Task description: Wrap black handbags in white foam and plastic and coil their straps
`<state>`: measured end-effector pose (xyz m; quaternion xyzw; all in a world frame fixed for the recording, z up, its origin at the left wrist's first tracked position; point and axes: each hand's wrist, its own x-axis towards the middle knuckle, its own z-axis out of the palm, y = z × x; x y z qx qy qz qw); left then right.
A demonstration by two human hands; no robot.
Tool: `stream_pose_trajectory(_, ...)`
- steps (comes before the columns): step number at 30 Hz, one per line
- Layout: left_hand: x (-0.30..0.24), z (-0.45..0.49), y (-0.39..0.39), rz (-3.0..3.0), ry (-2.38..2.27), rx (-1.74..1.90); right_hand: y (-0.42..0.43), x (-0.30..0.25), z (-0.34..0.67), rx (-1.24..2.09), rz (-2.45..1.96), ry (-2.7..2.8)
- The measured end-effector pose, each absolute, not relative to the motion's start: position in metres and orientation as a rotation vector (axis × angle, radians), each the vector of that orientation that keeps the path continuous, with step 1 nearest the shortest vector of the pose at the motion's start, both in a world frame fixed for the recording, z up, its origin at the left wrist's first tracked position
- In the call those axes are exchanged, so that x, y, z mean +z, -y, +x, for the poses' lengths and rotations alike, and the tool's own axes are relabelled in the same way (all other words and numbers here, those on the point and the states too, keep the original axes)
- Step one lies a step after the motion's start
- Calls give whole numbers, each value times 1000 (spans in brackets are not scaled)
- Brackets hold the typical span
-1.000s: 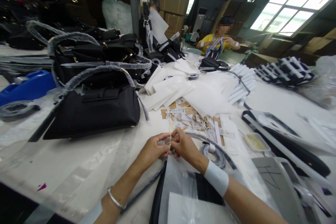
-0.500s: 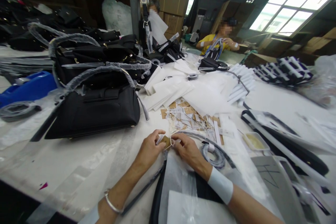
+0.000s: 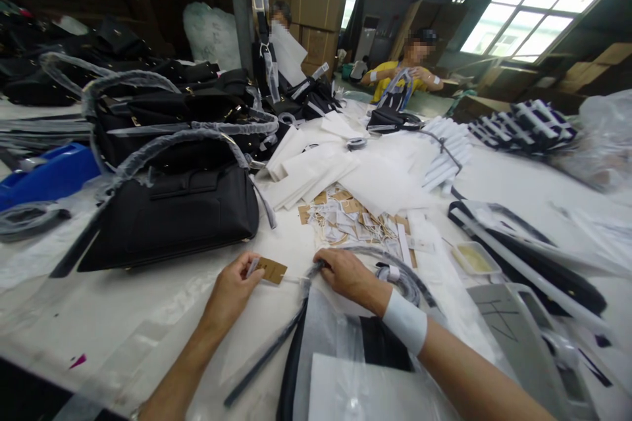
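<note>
Brown cardboard forms the hang tag [image 3: 273, 271] pinched at one end between thumb and fingers of the left hand [image 3: 236, 278]; the right hand [image 3: 345, 276] curls closed over a plastic-wrapped handle [image 3: 309, 287]. White cord [image 3: 295, 279] seems to join tag and handle, so this one looks attached, though the knot is too small to judge. Nearer lies a black bag [image 3: 388, 342]. Beyond the hands, loose hang tags [image 3: 345, 218] are heaped on the counter [image 3: 39, 316], apparently unused; leftward, a black handbag [image 3: 172, 217] shows no tag.

Person's left grip [image 3: 231, 289] on brown tag [image 3: 273, 271], right grip [image 3: 349, 277] on wrapped strap [image 3: 310, 274], black handbag [image 3: 172, 217] on table [image 3: 99, 316]
</note>
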<state>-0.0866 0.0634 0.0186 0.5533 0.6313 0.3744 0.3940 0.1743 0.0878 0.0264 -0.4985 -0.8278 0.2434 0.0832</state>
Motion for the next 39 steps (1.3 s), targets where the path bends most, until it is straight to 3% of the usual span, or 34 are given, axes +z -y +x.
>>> stream_pose_trajectory(7, 21, -77, -77, 1871, -1849, 760, -82, 73, 226, 757, -1637, 2119)
stream_pose_trajectory(12, 21, -57, -81, 2277, -1653, 869, -59, 101, 303, 663, -1998, 2016)
stream_pose_trajectory(20, 38, 23, -109, 2295, -1375, 375, -43, 64, 295, 371, -2234, 2253)
stream_pose_trajectory(32, 19, 75, -97, 2274, -1027, 369, -15, 60, 265, 315, -1884, 2488)
stream_pose_trajectory(39, 19, 75, -90, 2314, -1052, 341, -38, 45, 253, 284, -1951, 2345)
